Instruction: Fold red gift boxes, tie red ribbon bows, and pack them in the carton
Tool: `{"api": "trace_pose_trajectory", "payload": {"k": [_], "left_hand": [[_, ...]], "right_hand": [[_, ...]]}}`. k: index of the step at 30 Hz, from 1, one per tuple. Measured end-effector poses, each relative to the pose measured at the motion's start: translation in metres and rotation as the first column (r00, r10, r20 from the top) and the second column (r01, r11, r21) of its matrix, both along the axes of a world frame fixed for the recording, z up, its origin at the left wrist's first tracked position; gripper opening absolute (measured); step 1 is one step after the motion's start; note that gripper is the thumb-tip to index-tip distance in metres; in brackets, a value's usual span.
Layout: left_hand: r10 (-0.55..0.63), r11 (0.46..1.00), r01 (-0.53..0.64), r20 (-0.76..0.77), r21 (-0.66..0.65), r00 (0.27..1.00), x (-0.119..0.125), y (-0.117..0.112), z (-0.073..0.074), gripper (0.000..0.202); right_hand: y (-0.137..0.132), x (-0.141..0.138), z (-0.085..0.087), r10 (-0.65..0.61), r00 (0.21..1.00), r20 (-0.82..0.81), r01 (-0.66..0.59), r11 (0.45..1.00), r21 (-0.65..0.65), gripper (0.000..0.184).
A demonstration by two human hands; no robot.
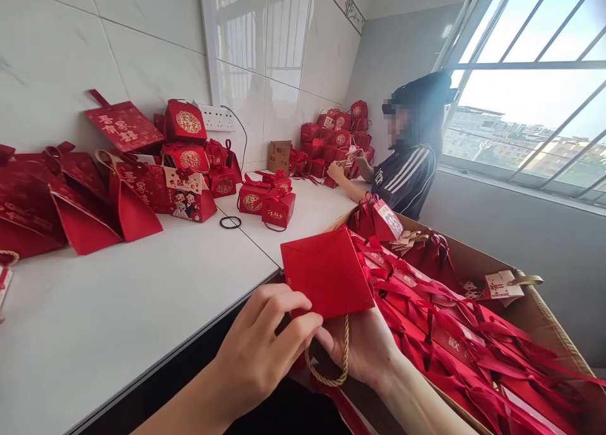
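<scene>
A flat red gift bag (pixel 326 272) with a gold rope handle (pixel 331 365) is held just off the white table's front edge. My left hand (pixel 258 353) pinches its lower edge with closed fingers. My right hand (pixel 364 346) grips the same bag from underneath, its fingers mostly hidden behind the red card. Right of my hands stands a cardboard box (pixel 544 315) filled with several flat red bags and ribbons (pixel 440 334).
Folded red gift boxes (pixel 265 201) and flat red bags (pixel 85 201) lie on the white table (pixel 118 315) along the tiled wall. A black ring (pixel 230 222) lies mid-table. Another person in a striped jacket (pixel 407 176) handles red boxes (pixel 336 138) near the window.
</scene>
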State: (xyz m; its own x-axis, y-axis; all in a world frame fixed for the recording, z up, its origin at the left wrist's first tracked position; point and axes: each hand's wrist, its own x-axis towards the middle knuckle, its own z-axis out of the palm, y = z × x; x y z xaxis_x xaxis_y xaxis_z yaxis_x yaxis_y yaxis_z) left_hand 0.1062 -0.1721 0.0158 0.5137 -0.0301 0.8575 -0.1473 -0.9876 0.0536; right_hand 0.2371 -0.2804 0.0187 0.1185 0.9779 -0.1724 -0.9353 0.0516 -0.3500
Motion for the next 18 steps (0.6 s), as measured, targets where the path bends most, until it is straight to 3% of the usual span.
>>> {"api": "trace_pose_trajectory", "payload": {"k": [10, 15, 18], "left_hand": [[-0.012, 1.000, 0.012, 0.030, 0.007, 0.999, 0.005, -0.006, 0.003, 0.017], [-0.087, 0.988, 0.104, 0.141, -0.116, 0.986, 0.006, -0.005, 0.010, 0.005], [0.016, 0.999, -0.013, 0.060, -0.053, 0.998, 0.008, -0.005, 0.010, 0.029]], "right_hand": [[-0.004, 0.001, -0.001, -0.043, 0.999, 0.028, 0.044, 0.997, -0.055, 0.044], [-0.007, -0.001, -0.002, -0.044, 0.998, 0.052, 0.048, 0.997, -0.067, 0.045], [-0.008, -0.002, -0.002, -0.081, 0.996, 0.032, 0.083, 0.995, -0.051, 0.043]]}}
